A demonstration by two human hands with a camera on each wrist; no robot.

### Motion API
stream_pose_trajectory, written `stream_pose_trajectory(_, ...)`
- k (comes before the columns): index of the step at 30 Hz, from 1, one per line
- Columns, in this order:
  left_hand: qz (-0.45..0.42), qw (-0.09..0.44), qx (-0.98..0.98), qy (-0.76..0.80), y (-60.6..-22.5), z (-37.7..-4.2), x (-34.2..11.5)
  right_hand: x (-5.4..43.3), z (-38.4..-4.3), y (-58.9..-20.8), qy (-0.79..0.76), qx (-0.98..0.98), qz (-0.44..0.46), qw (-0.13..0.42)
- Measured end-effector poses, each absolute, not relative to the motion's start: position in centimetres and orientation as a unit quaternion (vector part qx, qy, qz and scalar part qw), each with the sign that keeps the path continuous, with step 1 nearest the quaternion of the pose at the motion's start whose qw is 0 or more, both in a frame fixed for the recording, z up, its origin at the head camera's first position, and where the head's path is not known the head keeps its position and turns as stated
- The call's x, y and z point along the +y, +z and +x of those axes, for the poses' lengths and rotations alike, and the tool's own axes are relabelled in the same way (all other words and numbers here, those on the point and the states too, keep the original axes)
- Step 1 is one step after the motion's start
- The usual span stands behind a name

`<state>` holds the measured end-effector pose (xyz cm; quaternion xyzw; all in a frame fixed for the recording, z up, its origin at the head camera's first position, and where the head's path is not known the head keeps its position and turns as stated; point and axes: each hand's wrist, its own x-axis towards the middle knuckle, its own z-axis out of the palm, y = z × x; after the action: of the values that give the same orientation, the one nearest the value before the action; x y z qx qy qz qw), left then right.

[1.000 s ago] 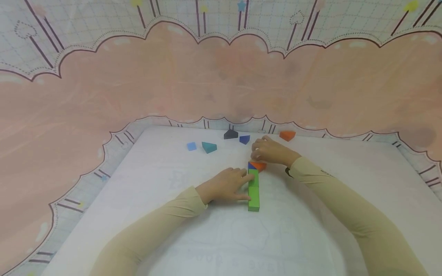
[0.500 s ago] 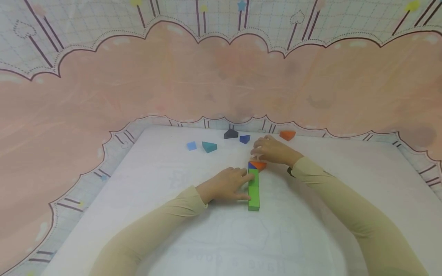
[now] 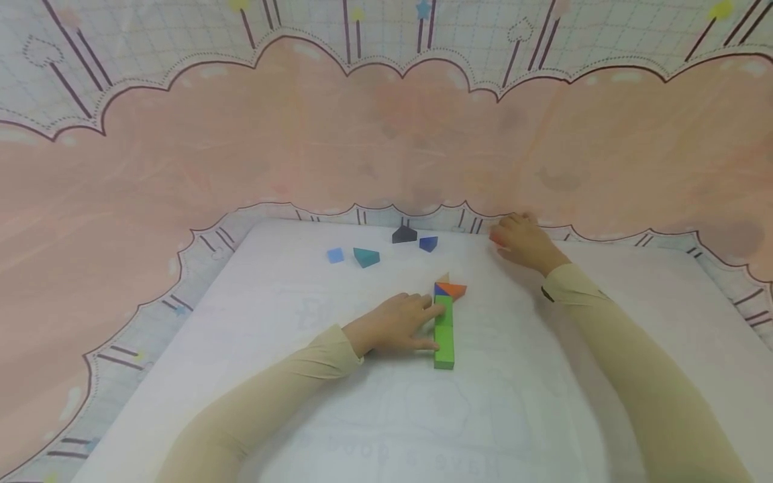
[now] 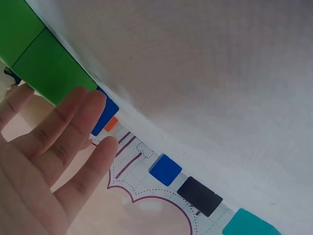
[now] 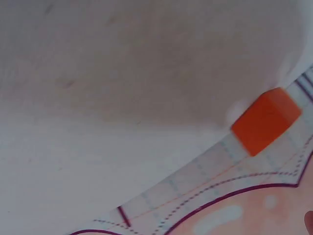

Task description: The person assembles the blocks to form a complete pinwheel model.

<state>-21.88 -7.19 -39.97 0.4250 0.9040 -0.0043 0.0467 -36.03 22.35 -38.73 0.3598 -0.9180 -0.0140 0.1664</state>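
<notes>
Two green blocks (image 3: pixel 443 345) lie end to end in a column on the white table. My left hand (image 3: pixel 395 325) rests against their left side with index finger and thumb touching them, its fingers (image 4: pixel 73 125) extended. At the column's far end sit a small blue piece (image 3: pixel 439 290), an orange piece (image 3: pixel 457 290) and a pale wood-coloured tip (image 3: pixel 444 277). My right hand (image 3: pixel 525 243) is over another orange block (image 5: pixel 266 121) at the back edge, partly covering it in the head view. In the right wrist view only one fingertip shows, apart from this block.
Left of the right hand, along the back, lie a dark blue block (image 3: pixel 428 243), a black block (image 3: pixel 404 235), a teal block (image 3: pixel 366 257) and a light blue block (image 3: pixel 335 255). A patterned cloth backdrop (image 3: pixel 362 147) rises behind the table (image 3: pixel 290 416).
My right hand has left the far end of the green column and moved back and right to the orange block. The pale tip is now uncovered. My left hand has stayed put.
</notes>
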Motion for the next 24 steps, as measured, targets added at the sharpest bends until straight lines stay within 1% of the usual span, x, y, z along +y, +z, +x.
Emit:
stream_pose_trajectory(4,0.425,0.049,0.904,-0.005,-40.0,-21.9,-7.2,23.3,-37.0,-39.2,-0.028,-0.938,0.316,0.141)
stream_pose_trajectory(7,0.426,0.046,0.904,-0.007,-40.0,-21.9,-7.3,23.6,-37.5,-39.5,-0.051,-0.942,0.304,0.135)
stream_pose_trajectory(16,0.429,0.04,0.903,-0.001,-40.2,-22.0,-7.3,23.9,-37.9,-39.8,-0.104,-0.924,0.32,0.182)
stream_pose_trajectory(24,0.428,0.04,0.903,-0.002,-39.9,-21.8,-7.3,23.3,-38.4,-40.1,-0.119,-0.933,0.292,0.176)
